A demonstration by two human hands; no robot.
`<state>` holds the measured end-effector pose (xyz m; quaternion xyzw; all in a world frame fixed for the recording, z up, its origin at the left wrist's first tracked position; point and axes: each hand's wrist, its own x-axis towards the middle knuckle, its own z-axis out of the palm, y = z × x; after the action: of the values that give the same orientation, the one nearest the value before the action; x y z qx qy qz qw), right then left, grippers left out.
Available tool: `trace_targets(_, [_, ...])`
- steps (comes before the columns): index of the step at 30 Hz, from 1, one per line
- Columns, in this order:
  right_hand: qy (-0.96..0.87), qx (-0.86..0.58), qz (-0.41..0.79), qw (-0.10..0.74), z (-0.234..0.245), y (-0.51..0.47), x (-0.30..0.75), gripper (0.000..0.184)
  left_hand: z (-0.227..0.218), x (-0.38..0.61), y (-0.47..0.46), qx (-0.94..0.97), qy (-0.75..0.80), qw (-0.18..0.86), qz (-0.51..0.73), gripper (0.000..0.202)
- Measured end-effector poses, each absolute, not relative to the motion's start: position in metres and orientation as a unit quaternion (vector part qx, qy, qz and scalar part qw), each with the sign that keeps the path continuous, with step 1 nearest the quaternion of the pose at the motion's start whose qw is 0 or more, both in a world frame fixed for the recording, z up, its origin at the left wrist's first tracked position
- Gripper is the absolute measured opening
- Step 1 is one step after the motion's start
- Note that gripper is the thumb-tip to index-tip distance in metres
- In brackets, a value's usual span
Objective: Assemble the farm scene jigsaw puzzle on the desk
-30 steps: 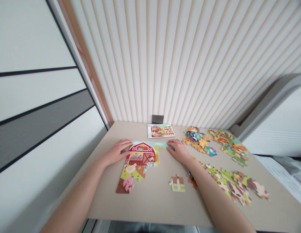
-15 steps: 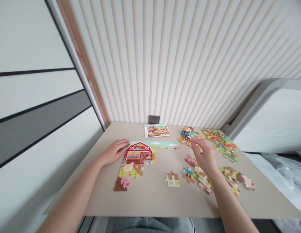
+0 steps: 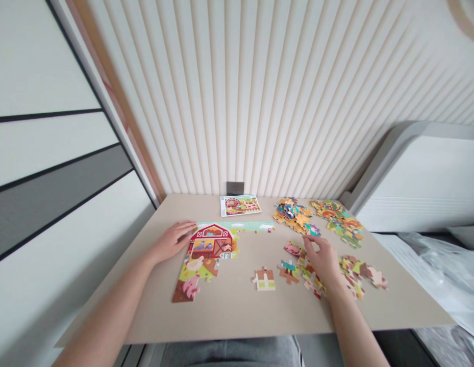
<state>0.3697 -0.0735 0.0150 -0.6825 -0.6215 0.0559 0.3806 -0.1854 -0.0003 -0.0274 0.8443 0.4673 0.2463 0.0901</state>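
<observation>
Puzzle pieces [image 3: 292, 216]: lying on the tabletop [image 3: 225, 316] - thin, light, stiff card, best lifted by an edge.
Left hand [image 3: 172, 240]: resting spread, touching the barn section [image 3: 208, 250].
Right hand [image 3: 323, 261]: curled over the lower pieces - cannot tell whether it is pinching one.
Counts: two hands, two upper heaps, one lower scatter [image 3: 353, 270], one fence chunk [image 3: 265, 279], one picture card [image 3: 240, 205].

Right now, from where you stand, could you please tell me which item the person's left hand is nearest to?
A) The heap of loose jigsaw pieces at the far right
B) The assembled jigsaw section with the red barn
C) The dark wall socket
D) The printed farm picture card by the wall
B. The left hand lies on the tabletop, its fingertips at the upper left of the assembled jigsaw section with the red barn.
</observation>
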Motion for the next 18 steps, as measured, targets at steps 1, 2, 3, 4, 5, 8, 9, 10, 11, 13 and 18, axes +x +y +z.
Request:
trace_targets(1, [-0.645, -0.670, 0.057, 0.363, 0.0152, -0.0739, 0.3672, 0.033, -0.0275, -0.1854, -0.0003, 0.844, 0.467, 0.089, 0.246, 0.049])
trace_targets(2, [-0.664, -0.660, 0.058, 0.345, 0.0154, -0.0745, 0.3649, 0.032, -0.0274, -0.1854, -0.0004, 0.844, 0.468, 0.088, 0.245, 0.049])
trace_targets(3, [-0.679, -0.653, 0.058, 0.329, 0.0156, -0.0752, 0.3629, 0.031, -0.0272, -0.1855, -0.0006, 0.844, 0.469, 0.089, 0.243, 0.049])
trace_targets(4, [-0.689, -0.650, 0.058, 0.316, 0.0157, -0.0759, 0.3614, 0.030, -0.0269, -0.1855, -0.0008, 0.844, 0.470, 0.090, 0.242, 0.049])
trace_targets(5, [-0.695, -0.648, 0.057, 0.305, 0.0158, -0.0765, 0.3603, 0.030, -0.0265, -0.1855, -0.0012, 0.843, 0.471, 0.091, 0.242, 0.049])
trace_targets(8, [-0.699, -0.649, 0.055, 0.295, 0.0157, -0.0773, 0.3593, 0.030, -0.0246, -0.1850, -0.0025, 0.841, 0.475, 0.096, 0.241, 0.049])
trace_targets(9, [-0.697, -0.649, 0.055, 0.300, 0.0156, -0.0773, 0.3596, 0.030, -0.0238, -0.1847, -0.0030, 0.840, 0.476, 0.098, 0.240, 0.049])
trace_targets(10, [-0.693, -0.649, 0.055, 0.309, 0.0156, -0.0772, 0.3601, 0.031, -0.0229, -0.1842, -0.0034, 0.840, 0.478, 0.099, 0.238, 0.050])
trace_targets(11, [-0.686, -0.651, 0.053, 0.321, 0.0157, -0.0771, 0.3607, 0.032, -0.0220, -0.1838, -0.0038, 0.839, 0.480, 0.100, 0.237, 0.050])
trace_targets(13, [-0.663, -0.661, 0.049, 0.347, 0.0163, -0.0768, 0.3619, 0.033, -0.0205, -0.1830, -0.0042, 0.838, 0.481, 0.102, 0.235, 0.050])
trace_targets(18, [-0.612, -0.696, 0.038, 0.375, 0.0174, -0.0760, 0.3645, 0.035, -0.0195, -0.1826, -0.0042, 0.839, 0.478, 0.102, 0.240, 0.050])
